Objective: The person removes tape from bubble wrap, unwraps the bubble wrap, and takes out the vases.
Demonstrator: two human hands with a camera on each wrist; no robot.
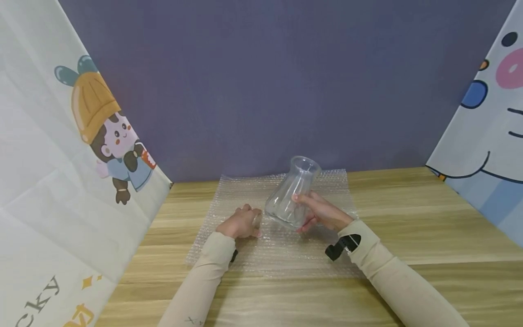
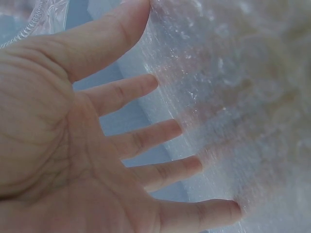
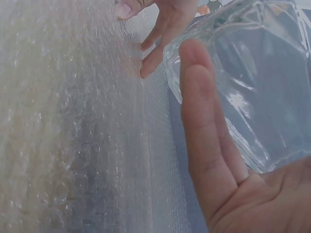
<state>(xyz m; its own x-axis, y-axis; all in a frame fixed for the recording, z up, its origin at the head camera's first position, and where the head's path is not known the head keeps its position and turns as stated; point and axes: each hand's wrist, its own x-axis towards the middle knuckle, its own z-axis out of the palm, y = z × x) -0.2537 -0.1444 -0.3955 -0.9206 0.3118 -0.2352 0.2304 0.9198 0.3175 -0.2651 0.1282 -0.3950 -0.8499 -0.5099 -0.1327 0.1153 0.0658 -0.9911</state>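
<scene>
A clear faceted glass vase (image 1: 282, 197) with a flared rim leans over a sheet of bubble wrap (image 1: 282, 259). My right hand (image 1: 320, 211) grips its right side, thumb on the upper wall and fingers toward the base. In the right wrist view two fingers (image 3: 198, 111) lie along the glass. To the left of the vase, my left hand (image 1: 242, 222) reaches down to the bubble wrap. Seen from the left wrist, its spread, fairly straight fingers (image 2: 146, 138) have their tips at the plastic, and no object sits in the palm.
Beneath the bubble wrap is a wood-grain table (image 1: 421, 227). A dark purple-blue wall panel (image 1: 261, 91) rises behind it. Cartoon-printed white sheets stand on both sides, a left sheet (image 1: 49, 181) and a right sheet (image 1: 494, 136). Each wrist wears a black strap.
</scene>
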